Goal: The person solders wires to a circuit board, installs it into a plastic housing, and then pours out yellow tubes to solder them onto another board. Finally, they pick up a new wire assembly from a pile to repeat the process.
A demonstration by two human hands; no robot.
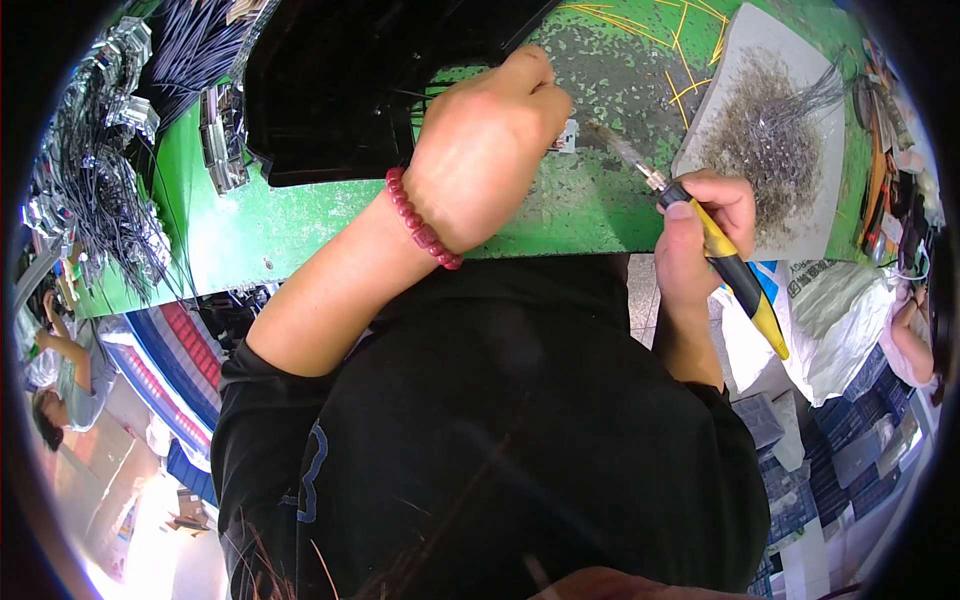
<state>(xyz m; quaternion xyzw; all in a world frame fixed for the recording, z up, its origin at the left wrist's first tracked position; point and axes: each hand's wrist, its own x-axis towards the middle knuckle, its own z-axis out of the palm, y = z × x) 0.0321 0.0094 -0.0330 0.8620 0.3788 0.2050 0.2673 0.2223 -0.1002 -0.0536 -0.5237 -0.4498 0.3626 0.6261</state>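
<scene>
My right hand grips a yellow-and-black soldering iron like a pen. Its metal tip points up and left over the worn green bench top. My left hand, with a red bead bracelet at the wrist, is closed with its back toward me. The fingertips are hidden, so what they hold cannot be made out. A small white part shows just beside those fingers, a short gap from the iron's tip. Thin dark wires run between the left hand and a large black plastic housing.
A pale board covered in grey solder debris lies at the right. Thin yellow wires are scattered at the back. Metal parts with black wires pile up on the left. A white sack hangs below the bench's right side. People sit at both sides.
</scene>
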